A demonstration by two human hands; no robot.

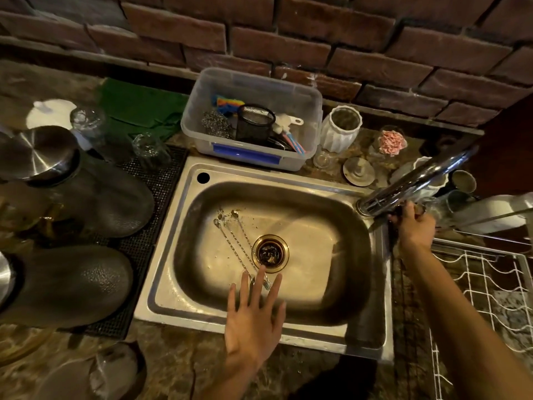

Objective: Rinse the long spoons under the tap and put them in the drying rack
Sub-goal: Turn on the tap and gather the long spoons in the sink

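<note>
1. Left hand (253, 321), fingers spread flat, reaches over the sink (184, 197) rim, fingertips above the spoon handles.
2. Long spoons (239, 249) lie on the sink floor beside the drain (270, 253).
3. Right hand (414, 226) grips the tap (415, 183) base; drying rack (490, 287) just right.

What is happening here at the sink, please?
A person is about to rinse the long spoons, which lie in the steel sink beside the drain. The left hand reaches down toward them with straight, spread fingers and holds nothing. The right hand grips the tap near its base; no water is visible. The white wire drying rack waits to the right of the sink, and no spoons are seen in it.
</note>
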